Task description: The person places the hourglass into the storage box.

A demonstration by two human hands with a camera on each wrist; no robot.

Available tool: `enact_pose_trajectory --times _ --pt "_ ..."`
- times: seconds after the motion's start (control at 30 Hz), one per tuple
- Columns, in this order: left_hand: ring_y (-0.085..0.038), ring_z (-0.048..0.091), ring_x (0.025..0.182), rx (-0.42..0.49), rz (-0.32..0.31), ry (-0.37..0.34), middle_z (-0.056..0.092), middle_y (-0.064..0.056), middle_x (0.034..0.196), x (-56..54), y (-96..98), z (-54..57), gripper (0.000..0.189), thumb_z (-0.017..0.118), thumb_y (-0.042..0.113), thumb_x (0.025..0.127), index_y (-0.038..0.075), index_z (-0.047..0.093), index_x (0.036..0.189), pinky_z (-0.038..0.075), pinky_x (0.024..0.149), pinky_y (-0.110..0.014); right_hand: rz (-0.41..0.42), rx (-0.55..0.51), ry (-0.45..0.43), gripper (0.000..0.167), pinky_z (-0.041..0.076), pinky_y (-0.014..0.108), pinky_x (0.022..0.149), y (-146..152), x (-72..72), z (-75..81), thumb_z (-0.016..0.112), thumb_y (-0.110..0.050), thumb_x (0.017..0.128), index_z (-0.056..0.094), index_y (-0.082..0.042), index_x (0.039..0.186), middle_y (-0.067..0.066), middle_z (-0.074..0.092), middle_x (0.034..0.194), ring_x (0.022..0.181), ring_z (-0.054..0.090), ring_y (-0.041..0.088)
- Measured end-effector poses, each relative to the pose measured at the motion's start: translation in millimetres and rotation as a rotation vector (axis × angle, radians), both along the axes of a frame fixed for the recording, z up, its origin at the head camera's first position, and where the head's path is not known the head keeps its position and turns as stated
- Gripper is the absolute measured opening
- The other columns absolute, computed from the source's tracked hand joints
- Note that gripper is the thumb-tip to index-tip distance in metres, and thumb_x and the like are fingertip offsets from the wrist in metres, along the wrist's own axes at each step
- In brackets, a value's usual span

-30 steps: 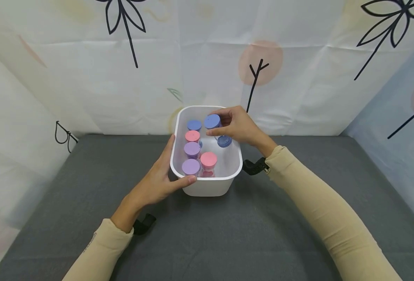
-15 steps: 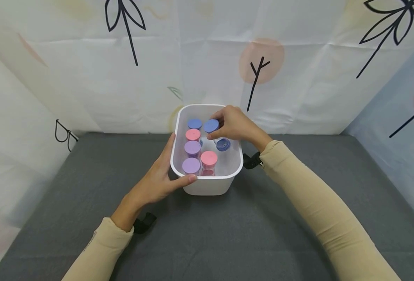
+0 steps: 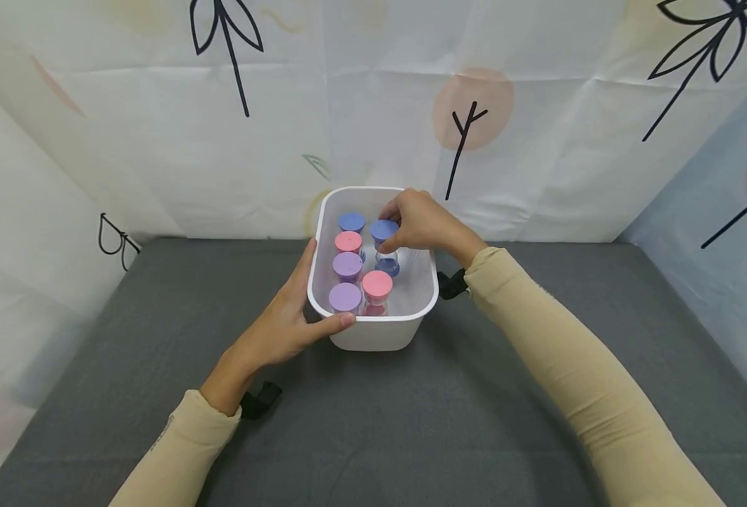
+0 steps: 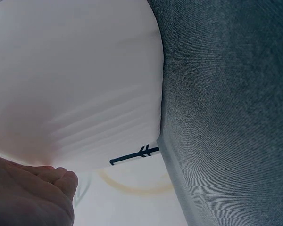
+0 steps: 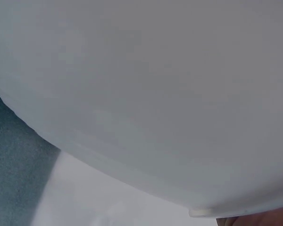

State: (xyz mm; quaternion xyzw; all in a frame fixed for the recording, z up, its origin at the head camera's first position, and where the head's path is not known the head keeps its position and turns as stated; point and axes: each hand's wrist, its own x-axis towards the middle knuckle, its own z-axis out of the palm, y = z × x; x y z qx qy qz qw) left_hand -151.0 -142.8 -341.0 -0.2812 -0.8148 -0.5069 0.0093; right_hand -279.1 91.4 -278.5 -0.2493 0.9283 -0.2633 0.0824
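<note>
My right hand point(image 3: 420, 222) reaches over the far right rim of a white plastic bin point(image 3: 373, 336). Its thumb and fingers pinch a small clear container point(image 3: 386, 256) just below its blue cap. This container has a blue base and stands upright inside the bin; I cannot tell whether the base touches the floor. My left hand point(image 3: 287, 318) rests against the bin's near left corner, thumb on the front rim and fingers straight along the left wall. The left wrist view shows those fingers point(image 4: 54, 178) against the outer wall. In the right wrist view the bin's wall point(image 5: 141, 94) fills most of the frame.
Inside the bin, a left row holds a blue-capped container point(image 3: 351, 222), a pink-capped one point(image 3: 348, 243) and two purple-capped ones. Another pink-capped container point(image 3: 377, 284) stands near the front. The bin sits on a dark grey cloth point(image 3: 373, 422) before a patterned white sheet point(image 3: 373, 105).
My right hand has lowered the blue-capped container into the bin. Its base has swung left, so it has gone from tilted to upright. My left hand has stayed on the bin.
</note>
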Motion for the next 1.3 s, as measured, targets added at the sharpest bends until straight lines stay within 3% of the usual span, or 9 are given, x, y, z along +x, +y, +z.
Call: enact_pose_trajectory --times 0.13,0.23,0.53,0.73,0.83,1.0,1.17,1.3 --pt "-0.026 0.024 0.149 -0.010 0.015 0.017 0.006 0.007 0.168 -8.9 -5.2 -16.8 0.115 0.080 0.024 0.087 0.020 -0.005 0.164 0.023 0.116 -0.058 0.002 0.008 -0.010 0.049 0.052 0.035 0.090 -2 -2.8 -1.9 0.091 -0.015 0.075 0.074 0.000 0.118 0.011 0.074 0.109 0.098 0.068 0.021" --pt "-0.022 0.025 0.149 -0.014 0.016 0.026 0.007 0.006 0.168 -11.1 -7.0 -22.0 0.114 0.080 0.028 0.088 0.024 -0.006 0.164 0.024 0.115 -0.058 0.009 0.029 0.007 0.046 0.051 0.034 0.086 -4 -4.7 -4.1 0.091 -0.016 0.075 0.075 0.000 0.115 0.010 0.075 0.103 0.095 0.066 0.022" --pt "-0.021 0.026 0.148 -0.006 0.009 0.035 0.008 0.006 0.169 -10.1 -7.3 -22.8 0.111 0.078 0.032 0.090 0.027 -0.005 0.164 0.025 0.114 -0.058 0.003 0.096 0.070 0.043 0.048 0.035 0.077 -12 -6.7 -11.5 0.088 -0.019 0.079 0.075 0.001 0.114 0.010 0.073 0.097 0.088 0.059 0.024" --pt "-0.020 0.026 0.148 -0.007 0.007 0.053 0.008 0.005 0.169 -10.5 -6.0 -22.2 0.112 0.079 0.032 0.089 0.027 -0.004 0.164 0.025 0.115 -0.058 0.019 0.133 0.144 0.037 0.041 0.033 0.069 -14 -6.8 -15.5 0.089 -0.022 0.078 0.077 0.001 0.105 0.008 0.068 0.083 0.079 0.054 0.022" --pt "-0.022 0.026 0.148 -0.002 -0.001 0.060 0.009 0.005 0.169 -11.2 -4.8 -21.6 0.113 0.080 0.033 0.088 0.027 -0.004 0.164 0.025 0.115 -0.057 0.013 0.136 0.144 0.043 0.045 0.034 0.073 -13 -4.9 -14.3 0.089 -0.023 0.078 0.076 0.002 0.109 0.010 0.069 0.091 0.084 0.056 0.023" --pt "-0.024 0.026 0.149 0.004 -0.003 0.064 0.008 0.007 0.168 -11.2 -3.6 -22.0 0.114 0.080 0.033 0.088 0.026 -0.004 0.164 0.025 0.115 -0.057 -0.002 0.130 0.117 0.058 0.049 0.040 0.093 -10 -2.7 -13.7 0.089 -0.025 0.078 0.069 0.005 0.124 0.016 0.070 0.115 0.104 0.062 0.027" --pt "-0.023 0.025 0.149 -0.022 0.022 0.057 0.008 0.005 0.169 -10.5 -3.4 -24.1 0.114 0.080 0.032 0.088 0.026 -0.004 0.164 0.025 0.115 -0.058 0.003 0.036 0.098 0.062 0.043 0.040 0.103 0 1.9 -13.8 0.089 -0.027 0.079 0.067 0.004 0.128 0.017 0.070 0.121 0.116 0.063 0.029" --pt "-0.021 0.022 0.150 -0.066 0.043 0.055 0.006 0.005 0.169 -9.4 -4.5 -23.3 0.115 0.080 0.038 0.087 0.027 -0.005 0.164 0.024 0.115 -0.059 0.005 -0.159 0.040 0.063 0.047 0.039 0.103 20 16.9 -9.5 0.086 -0.028 0.083 0.064 0.003 0.134 0.016 0.068 0.127 0.119 0.064 0.028"
